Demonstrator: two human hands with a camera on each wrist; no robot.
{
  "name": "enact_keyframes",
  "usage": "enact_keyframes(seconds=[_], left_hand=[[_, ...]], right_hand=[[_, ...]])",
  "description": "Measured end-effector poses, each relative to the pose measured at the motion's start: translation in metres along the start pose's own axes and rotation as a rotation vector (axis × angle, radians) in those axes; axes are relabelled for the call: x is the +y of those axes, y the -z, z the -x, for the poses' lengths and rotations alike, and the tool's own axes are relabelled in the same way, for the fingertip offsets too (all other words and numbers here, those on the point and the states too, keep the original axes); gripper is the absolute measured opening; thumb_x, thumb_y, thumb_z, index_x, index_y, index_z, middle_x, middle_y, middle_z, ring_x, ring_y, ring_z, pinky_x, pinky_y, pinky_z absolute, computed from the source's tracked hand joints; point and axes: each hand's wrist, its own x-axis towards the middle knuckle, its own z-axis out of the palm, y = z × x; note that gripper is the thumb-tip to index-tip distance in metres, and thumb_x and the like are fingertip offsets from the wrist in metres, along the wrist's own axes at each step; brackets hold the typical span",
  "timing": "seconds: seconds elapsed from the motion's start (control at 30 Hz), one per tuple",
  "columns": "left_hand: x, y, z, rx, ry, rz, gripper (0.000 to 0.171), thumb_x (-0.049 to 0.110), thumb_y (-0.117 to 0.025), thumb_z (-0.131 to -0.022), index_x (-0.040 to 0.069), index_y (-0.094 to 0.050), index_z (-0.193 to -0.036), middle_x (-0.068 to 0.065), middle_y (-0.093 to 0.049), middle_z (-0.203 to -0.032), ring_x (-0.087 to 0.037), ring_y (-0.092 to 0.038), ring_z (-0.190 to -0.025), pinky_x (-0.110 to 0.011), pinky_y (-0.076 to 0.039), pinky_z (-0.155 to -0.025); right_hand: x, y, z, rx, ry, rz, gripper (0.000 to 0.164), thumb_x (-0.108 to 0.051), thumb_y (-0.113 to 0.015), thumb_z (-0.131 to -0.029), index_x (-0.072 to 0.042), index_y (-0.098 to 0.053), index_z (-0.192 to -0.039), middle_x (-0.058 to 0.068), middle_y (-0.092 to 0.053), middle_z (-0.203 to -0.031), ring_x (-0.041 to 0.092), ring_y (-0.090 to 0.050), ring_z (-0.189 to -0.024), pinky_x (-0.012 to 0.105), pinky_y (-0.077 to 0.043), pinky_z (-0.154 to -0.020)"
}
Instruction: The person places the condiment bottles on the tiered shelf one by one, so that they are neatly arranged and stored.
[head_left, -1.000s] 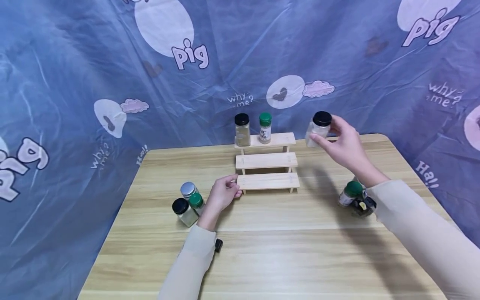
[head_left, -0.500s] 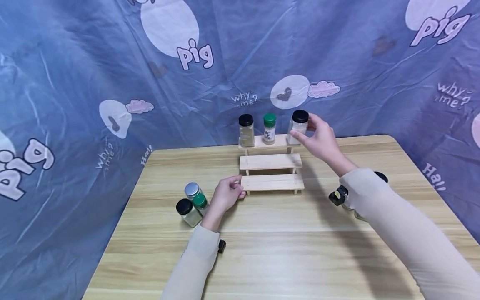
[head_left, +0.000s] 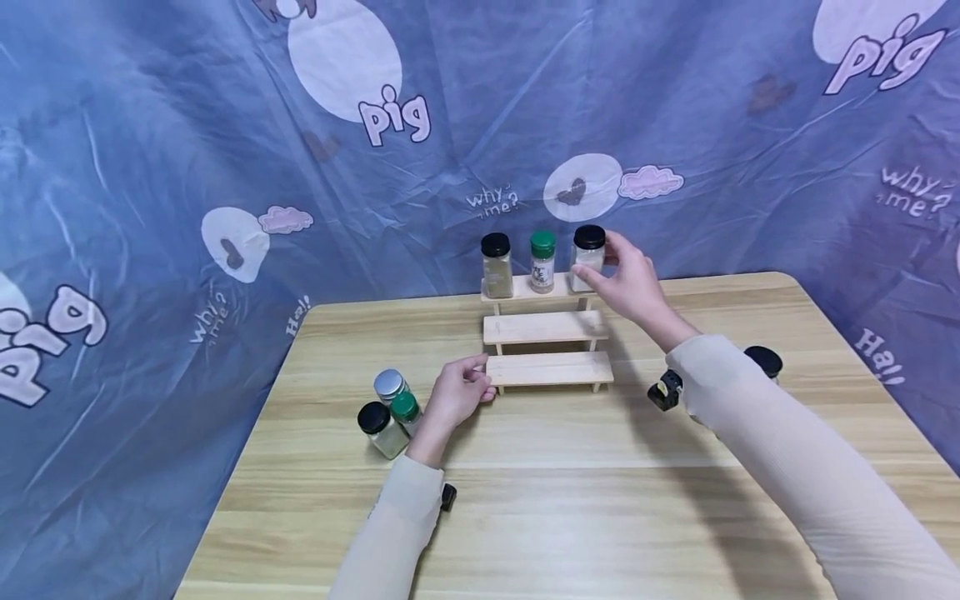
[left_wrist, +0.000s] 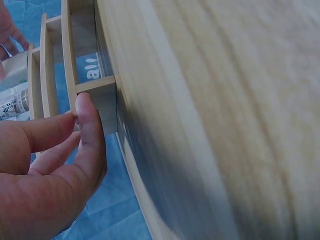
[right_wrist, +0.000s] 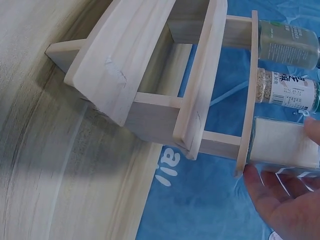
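A three-step wooden rack [head_left: 547, 368] stands near the back edge of the table. My left hand [head_left: 456, 392] pinches the left end of its lowest step between thumb and fingers, seen closely in the left wrist view. On the top step's right end, a square glass jar [right_wrist: 285, 142] with a black lid and white contents stands upright. My right hand [head_left: 628, 279] holds this jar from its right side, thumb in front. Left of it on the same step are a green-capped spice bottle [head_left: 542, 275] and a black-lidded jar [head_left: 497, 277] of greenish-brown powder.
Left of my left forearm stand a silver-lidded jar [head_left: 390, 383], a green-capped bottle [head_left: 405, 407] and a black-lidded jar [head_left: 384, 433], close together. A black lid [head_left: 763, 361] shows behind my right sleeve, which hides what is below. A blue printed curtain [head_left: 420, 183] hangs behind the table.
My right hand has brought the white-filled jar leftward from beside the rack onto its top step, and still holds it. The left hand keeps its hold on the lowest step.
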Motion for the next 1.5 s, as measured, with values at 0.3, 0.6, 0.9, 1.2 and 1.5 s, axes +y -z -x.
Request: enact_keyframes(seconds=[0.3,0.6,0.9,1.2,1.5], left_hand=[[-0.002,-0.004,-0.001,0.002,0.011,0.001,0.048,-0.006,-0.062,-0.100,0.002,-0.059,-0.147,-0.017,-0.069,-0.102,-0.018,-0.075,-0.078,-0.029,-0.071,-0.080],[0.003,-0.001,0.001,0.005,0.004,-0.025,0.047,-0.005,-0.061,-0.101,0.002,-0.059,-0.147,-0.019,-0.069,-0.103,-0.022,-0.076,-0.083,-0.030,-0.071,-0.081],[0.001,-0.002,0.003,0.015,-0.005,-0.014,0.045,-0.007,-0.061,-0.100,0.000,-0.061,-0.145,-0.018,-0.069,-0.100,-0.021,-0.076,-0.081,-0.030,-0.071,-0.080],[0.001,-0.002,0.004,0.012,-0.020,-0.024,0.045,-0.005,-0.061,-0.101,0.000,-0.060,-0.145,-0.019,-0.070,-0.100,-0.027,-0.078,-0.085,-0.036,-0.072,-0.084],[0.003,-0.001,0.005,0.020,-0.011,-0.026,0.043,-0.006,-0.062,-0.100,0.000,-0.062,-0.143,-0.018,-0.070,-0.099,-0.019,-0.075,-0.080,-0.031,-0.072,-0.079]], right_hand=[[-0.001,0.004,0.003,-0.021,-0.014,0.007,0.068,-0.021,-0.079,-0.095,-0.003,-0.048,-0.153,0.028,-0.065,-0.135,0.046,-0.064,-0.125,0.060,-0.050,-0.118],[0.001,0.033,0.023,0.003,-0.049,0.011,0.075,-0.033,-0.077,-0.097,-0.004,-0.043,-0.157,0.026,-0.061,-0.146,0.043,-0.059,-0.136,0.060,-0.052,-0.117],[0.011,0.081,0.075,0.017,-0.105,-0.020,0.072,-0.036,-0.074,-0.099,-0.007,-0.044,-0.158,0.022,-0.058,-0.148,0.034,-0.055,-0.137,0.018,-0.059,-0.108],[0.035,0.113,0.139,0.179,-0.098,0.035,0.054,-0.025,-0.078,-0.096,-0.009,-0.061,-0.145,-0.004,-0.067,-0.132,-0.016,-0.054,-0.114,-0.007,-0.048,-0.093],[0.062,0.125,0.191,0.328,-0.087,-0.001,0.049,-0.001,-0.081,-0.089,0.006,-0.065,-0.134,-0.030,-0.063,-0.123,-0.016,-0.056,-0.119,-0.003,-0.048,-0.102]])
